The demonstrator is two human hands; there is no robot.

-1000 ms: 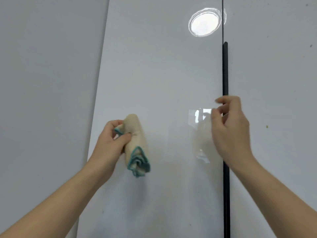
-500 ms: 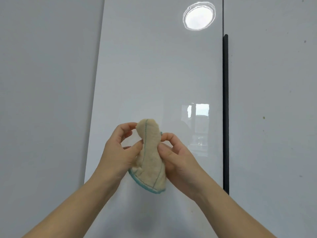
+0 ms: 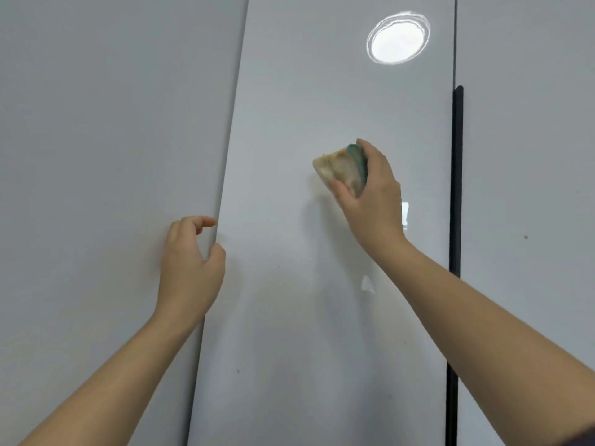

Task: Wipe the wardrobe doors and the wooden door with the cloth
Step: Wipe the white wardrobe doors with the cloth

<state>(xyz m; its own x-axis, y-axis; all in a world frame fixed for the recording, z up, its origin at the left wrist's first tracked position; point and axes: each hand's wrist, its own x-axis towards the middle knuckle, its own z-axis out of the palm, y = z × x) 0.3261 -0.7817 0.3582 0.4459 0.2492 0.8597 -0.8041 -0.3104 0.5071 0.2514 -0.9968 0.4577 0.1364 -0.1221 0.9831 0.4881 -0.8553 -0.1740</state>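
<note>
A glossy grey wardrobe door point(image 3: 289, 91) fills the middle of the head view. My right hand point(image 3: 370, 201) grips a folded beige cloth with a teal hem point(image 3: 338, 170) and holds it against this door at about mid height. My left hand point(image 3: 190, 262) is at the door's left edge, fingers loosely curled and holding nothing, the thumb near the edge. Whether it touches the edge is unclear.
A matte grey panel point(image 3: 112, 156) lies to the left of the door. A long black vertical handle strip point(image 3: 456, 188) runs down the door's right edge, with another grey door point(image 3: 528, 156) beyond it. A round ceiling light reflects near the top point(image 3: 397, 37).
The cloth passed from my left hand through both hands into my right hand, which rose and put it on the door. My left hand let go and moved left to the door's edge.
</note>
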